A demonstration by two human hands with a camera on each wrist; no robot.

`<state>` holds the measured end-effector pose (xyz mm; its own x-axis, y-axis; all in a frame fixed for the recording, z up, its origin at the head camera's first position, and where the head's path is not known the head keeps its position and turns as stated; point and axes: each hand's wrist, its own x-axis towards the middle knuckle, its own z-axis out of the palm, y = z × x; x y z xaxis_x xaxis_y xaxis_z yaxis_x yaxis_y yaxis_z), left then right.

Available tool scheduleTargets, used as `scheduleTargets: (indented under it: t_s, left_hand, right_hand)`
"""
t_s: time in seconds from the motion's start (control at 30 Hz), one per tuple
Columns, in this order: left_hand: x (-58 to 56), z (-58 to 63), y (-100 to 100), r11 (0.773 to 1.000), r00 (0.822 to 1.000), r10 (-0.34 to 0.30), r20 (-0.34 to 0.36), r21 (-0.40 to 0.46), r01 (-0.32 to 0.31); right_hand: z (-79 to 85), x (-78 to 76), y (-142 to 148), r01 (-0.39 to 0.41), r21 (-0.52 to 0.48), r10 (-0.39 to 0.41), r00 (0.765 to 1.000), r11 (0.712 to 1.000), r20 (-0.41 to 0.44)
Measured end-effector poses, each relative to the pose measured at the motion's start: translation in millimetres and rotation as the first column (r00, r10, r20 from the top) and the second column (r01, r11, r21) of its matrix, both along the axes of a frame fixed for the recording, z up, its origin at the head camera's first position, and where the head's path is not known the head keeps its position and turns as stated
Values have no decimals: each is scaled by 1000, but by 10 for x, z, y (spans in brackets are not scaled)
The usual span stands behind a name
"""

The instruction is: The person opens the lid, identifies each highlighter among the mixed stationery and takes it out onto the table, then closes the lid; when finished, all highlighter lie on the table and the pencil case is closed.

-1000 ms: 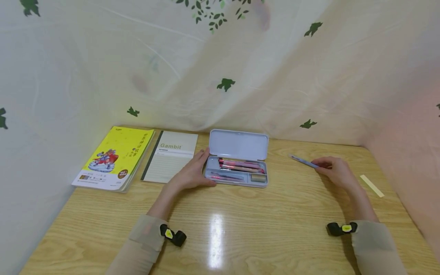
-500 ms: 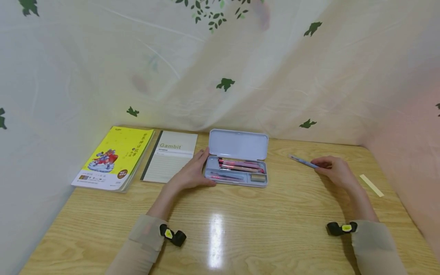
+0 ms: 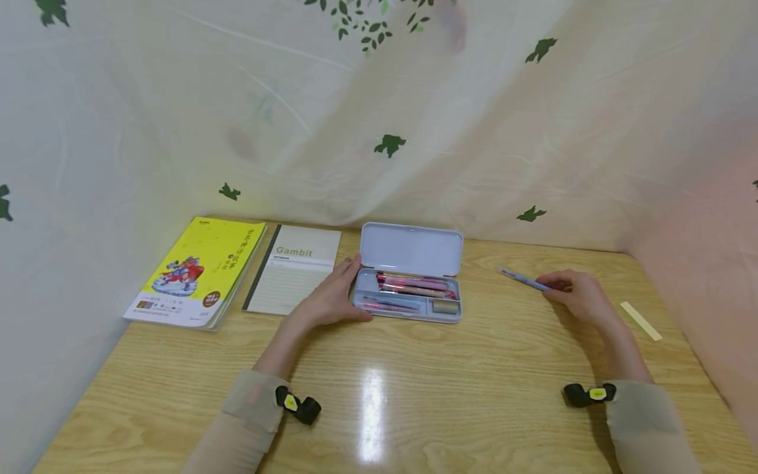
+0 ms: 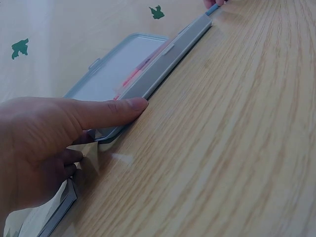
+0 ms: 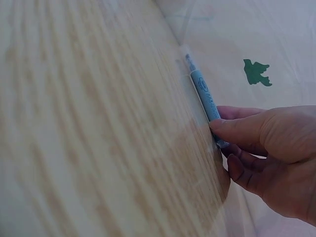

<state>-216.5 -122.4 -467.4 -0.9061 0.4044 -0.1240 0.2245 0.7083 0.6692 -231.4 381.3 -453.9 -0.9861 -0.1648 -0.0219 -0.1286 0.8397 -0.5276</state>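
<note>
Pinching lower-right end of slim light-blue pen point(image 3: 521, 278), right of frame: right hand point(image 3: 577, 296); pen juts up-left from fingers point(image 3: 552, 277). Left hand point(image 3: 328, 296) grips left end of open pale-blue rectangular case point(image 3: 411, 250), centre.

Pale, creased fabric point(image 3: 308, 99) printed with green birds point(image 3: 389, 145) and leaves point(image 3: 374, 27) hangs beyond the left grip point(image 3: 328, 299) and right grip point(image 3: 574, 296); under both, the wood-grain table point(image 3: 462, 395) reflects white glare point(image 3: 372, 415).
</note>
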Motion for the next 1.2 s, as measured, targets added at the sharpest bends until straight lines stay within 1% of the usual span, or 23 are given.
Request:
scheduleTargets:
  t_s: [0.53,0.93,1.07,1.2]
  left_hand:
    - [-2,-10,-9,1000,1000,3,1,-1,-3]
    - [10,14,2,1000,1000,-3,-5,9,3]
    - [13,19,2,1000,1000,-4,-10,10,4]
    - [12,16,-2,1000,1000,-7,-20,13,8]
  right_hand:
    - [1,2,-2,5,12,-5,1000,1000,-4]
    - [5,18,28,-3,-50,3,1000,999,0]
    - [50,25,18,9,-60,-11,999,998,-40]
    - [126,30,-10,45,-74,-52,994,996,-93]
